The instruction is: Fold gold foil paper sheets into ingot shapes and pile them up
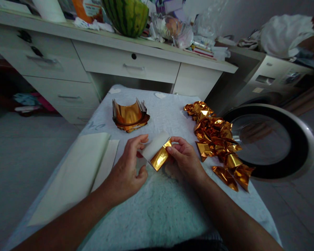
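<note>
My right hand (184, 157) pinches one end of a sheet of gold foil paper (160, 157), folded so that a shiny gold strip and a white backing both show. On its other side my left hand (133, 162) is held with the fingers apart and curved; a gap shows between thumb and fingers. Beyond the hands lies a curled stack of gold foil sheets (129, 115). To the right a pile of folded gold foil pieces (216, 136) spreads along the table edge.
A pale cloth (167, 216) covers the table. White paper sheets (73, 174) lie at its left. Behind stands a white desk (151, 69) bearing a cut watermelon (128, 17) and plastic bags. At the right, a washing machine's round door (300, 139) hangs open close to the table.
</note>
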Tool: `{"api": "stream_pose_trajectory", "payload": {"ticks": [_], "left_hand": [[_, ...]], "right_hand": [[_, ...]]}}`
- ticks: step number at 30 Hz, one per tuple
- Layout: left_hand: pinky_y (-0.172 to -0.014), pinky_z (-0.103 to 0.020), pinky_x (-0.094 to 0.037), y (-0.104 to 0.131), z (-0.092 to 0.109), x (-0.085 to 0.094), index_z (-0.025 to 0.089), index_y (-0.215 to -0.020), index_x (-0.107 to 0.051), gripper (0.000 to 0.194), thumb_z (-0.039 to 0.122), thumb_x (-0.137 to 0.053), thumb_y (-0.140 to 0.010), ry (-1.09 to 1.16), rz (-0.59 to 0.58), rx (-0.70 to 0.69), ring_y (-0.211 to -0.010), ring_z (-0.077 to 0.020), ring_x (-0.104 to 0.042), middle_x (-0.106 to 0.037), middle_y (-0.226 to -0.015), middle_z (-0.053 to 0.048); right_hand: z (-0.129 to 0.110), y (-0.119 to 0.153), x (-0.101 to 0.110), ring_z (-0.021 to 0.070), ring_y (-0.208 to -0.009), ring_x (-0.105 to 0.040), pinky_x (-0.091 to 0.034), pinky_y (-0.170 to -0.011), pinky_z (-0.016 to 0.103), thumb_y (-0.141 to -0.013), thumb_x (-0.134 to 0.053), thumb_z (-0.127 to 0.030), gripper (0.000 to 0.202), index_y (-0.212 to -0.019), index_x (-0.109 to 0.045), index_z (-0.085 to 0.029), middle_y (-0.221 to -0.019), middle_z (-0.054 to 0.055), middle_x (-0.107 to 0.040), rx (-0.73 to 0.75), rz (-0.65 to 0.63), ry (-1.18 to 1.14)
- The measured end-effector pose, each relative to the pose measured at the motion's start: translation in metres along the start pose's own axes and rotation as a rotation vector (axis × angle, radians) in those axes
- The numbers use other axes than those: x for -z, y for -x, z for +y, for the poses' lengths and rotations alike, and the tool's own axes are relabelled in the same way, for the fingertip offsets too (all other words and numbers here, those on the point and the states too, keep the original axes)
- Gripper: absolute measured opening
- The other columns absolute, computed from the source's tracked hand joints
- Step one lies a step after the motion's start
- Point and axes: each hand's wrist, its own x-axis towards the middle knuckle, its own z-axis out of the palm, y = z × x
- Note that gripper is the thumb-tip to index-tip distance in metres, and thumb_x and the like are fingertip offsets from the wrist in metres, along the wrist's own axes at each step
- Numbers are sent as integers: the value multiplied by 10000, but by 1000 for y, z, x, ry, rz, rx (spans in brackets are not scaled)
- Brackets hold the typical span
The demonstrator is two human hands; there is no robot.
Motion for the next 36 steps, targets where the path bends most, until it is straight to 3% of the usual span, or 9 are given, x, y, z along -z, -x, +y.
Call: {"api": "stream_pose_trajectory", "payload": {"ticks": [3, 7, 13, 18, 21, 24, 28, 31, 36], "left_hand": [[-1026, -489, -430, 2, -2, -2, 240, -1359, -355, 693, 9, -541, -732, -257, 5, -182, -1260, -278, -406, -379, -1343, -119], [-1006, -465, -443, 1, -2, -1, 217, -1162, -537, 401, 27, -544, -809, -414, -78, -314, -1193, -270, -453, -487, -1256, -91], [-881, -410, -510, -1, -4, -5, 184, -952, -606, 145, 95, -505, -898, -435, -205, -421, -992, -230, -587, -647, -1026, -66], [-805, -358, -547, 3, -6, -7, 191, -951, -624, 170, 114, -480, -905, -405, -312, -361, -891, -201, -628, -656, -920, -49], [-805, -348, -551, 5, -6, -5, 212, -936, -640, 179, 125, -489, -893, -390, -372, -304, -862, -192, -637, -653, -884, -35], [-823, -357, -549, 6, -5, -4, 221, -943, -649, 172, 152, -498, -899, -370, -380, -277, -868, -193, -640, -658, -897, -37], [-833, -366, -538, 4, -5, -4, 203, -945, -650, 175, 152, -485, -914, -339, -401, -245, -897, -200, -640, -666, -934, -54], [-831, -367, -521, 2, -7, -4, 181, -900, -638, 157, 135, -489, -912, -284, -407, -189, -907, -202, -627, -660, -936, -60], [-782, -359, -495, 1, -8, -4, 173, -794, -598, 119, 133, -536, -887, -235, -367, -81, -858, -196, -591, -620, -874, -48]], "right_hand": [[1, 0, 1, 72, -456, -430, -306, -460, 178, -773, -732, -331, 392, -1039, -458, -245, -571, -113, -542, 12, -25, -2], [5, -1, 2, 83, -498, -475, -342, -486, 194, -812, -675, -336, 308, -978, -432, -247, -651, -90, -576, 11, -85, 95], [13, -5, 4, 119, -614, -517, -378, -568, 235, -864, -592, -259, 118, -962, -531, -232, -693, -50, -564, 166, -35, 591], [7, -5, 2, 169, -772, -513, -390, -760, 319, -846, -601, -135, 83, -890, -615, -204, -759, 4, -592, 349, -40, 1048], [5, -4, 1, 209, -877, -493, -373, -822, 360, -825, -635, -110, 93, -868, -660, -188, -865, 54, -593, 356, -69, 1188], [5, -3, 1, 218, -923, -476, -372, -830, 353, -841, -629, -106, 103, -865, -675, -194, -920, 69, -585, 379, -85, 1186], [4, -1, 0, 182, -870, -507, -375, -816, 320, -851, -534, -37, 189, -829, -638, -192, -869, 38, -605, 472, -294, 1104], [-2, 3, 0, 176, -835, -509, -371, -814, 322, -766, -495, 8, 230, -839, -589, -189, -834, 22, -593, 472, -402, 1096], [-11, 11, 0, 213, -878, -462, -363, -819, 353, -643, -574, -65, 277, -894, -554, -181, -908, 45, -550, 410, -443, 1163]]}}
